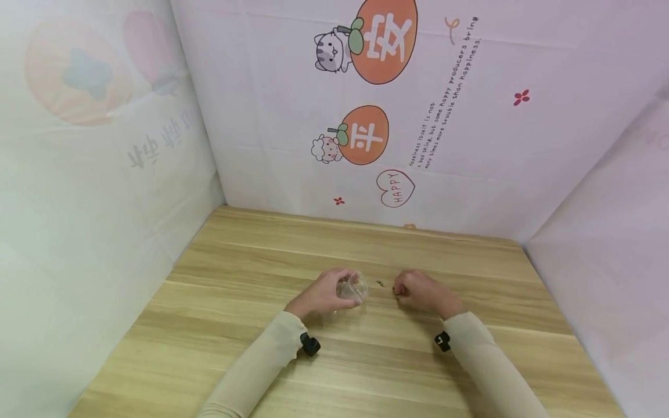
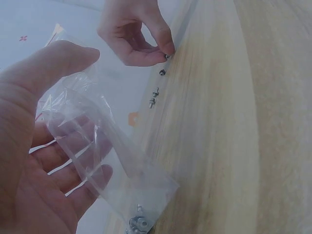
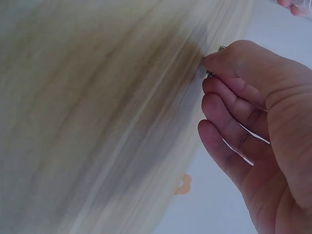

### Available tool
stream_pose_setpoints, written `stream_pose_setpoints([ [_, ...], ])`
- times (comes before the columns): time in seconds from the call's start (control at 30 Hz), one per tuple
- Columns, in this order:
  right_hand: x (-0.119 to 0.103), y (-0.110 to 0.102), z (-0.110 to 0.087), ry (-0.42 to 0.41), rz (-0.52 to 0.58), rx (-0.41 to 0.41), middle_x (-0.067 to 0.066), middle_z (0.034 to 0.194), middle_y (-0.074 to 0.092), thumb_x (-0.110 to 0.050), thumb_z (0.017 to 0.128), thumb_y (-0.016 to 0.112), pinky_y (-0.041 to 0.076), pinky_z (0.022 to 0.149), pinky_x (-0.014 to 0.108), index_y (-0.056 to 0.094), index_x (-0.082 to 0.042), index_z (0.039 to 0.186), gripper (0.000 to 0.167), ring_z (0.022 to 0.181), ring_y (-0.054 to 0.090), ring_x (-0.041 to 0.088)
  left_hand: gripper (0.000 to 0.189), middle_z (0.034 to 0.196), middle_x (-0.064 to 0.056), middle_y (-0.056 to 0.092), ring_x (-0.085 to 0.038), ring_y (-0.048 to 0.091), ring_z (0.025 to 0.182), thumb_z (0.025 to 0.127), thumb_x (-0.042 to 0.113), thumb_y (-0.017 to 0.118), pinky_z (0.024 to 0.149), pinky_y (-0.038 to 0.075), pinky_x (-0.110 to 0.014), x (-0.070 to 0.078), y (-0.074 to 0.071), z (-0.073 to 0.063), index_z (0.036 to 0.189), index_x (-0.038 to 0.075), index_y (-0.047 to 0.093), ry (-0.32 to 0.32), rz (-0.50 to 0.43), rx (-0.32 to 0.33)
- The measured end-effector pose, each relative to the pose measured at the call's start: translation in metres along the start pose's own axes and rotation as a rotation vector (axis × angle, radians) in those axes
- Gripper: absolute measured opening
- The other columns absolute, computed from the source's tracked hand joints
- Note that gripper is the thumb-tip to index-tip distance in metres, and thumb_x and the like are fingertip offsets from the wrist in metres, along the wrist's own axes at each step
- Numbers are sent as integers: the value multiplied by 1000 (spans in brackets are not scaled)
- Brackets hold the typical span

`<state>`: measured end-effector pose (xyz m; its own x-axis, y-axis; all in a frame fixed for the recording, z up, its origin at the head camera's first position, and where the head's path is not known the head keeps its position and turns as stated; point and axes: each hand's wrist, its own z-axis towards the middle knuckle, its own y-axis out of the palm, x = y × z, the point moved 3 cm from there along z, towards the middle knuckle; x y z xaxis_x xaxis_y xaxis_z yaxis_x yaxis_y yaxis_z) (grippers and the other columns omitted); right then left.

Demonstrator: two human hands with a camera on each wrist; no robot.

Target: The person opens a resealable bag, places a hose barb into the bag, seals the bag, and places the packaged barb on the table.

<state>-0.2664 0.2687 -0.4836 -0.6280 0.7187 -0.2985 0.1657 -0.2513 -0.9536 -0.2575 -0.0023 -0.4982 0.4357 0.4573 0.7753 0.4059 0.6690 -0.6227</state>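
My left hand holds a clear plastic bag between thumb and fingers, its opening side up near the thumb. Small metal bolts and nuts have gathered in the bag's lowest corner. To the right, my right hand is low over the wooden table, thumb and index finger pinching a small metal bolt; most of it is hidden by the fingertips. Between the two hands, a few small bolts with nuts lie in a loose row on the wood, along with a darker small piece.
The wood-grain table is bounded by a printed white backdrop at the back and by white sheets on both sides. Each wrist carries a small black camera.
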Motion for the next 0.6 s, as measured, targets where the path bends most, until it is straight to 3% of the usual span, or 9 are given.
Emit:
stream_pose_setpoints([
  [0.6, -5, -12, -1, 25, 0, -9, 1, 91, 75, 2, 87, 79, 58, 70, 23, 75, -7, 91, 11, 81, 65, 6, 51, 135, 0, 67, -22, 63, 131, 89, 35, 84, 109, 55, -39, -2, 2, 1, 133, 18, 64, 12, -11, 1],
])
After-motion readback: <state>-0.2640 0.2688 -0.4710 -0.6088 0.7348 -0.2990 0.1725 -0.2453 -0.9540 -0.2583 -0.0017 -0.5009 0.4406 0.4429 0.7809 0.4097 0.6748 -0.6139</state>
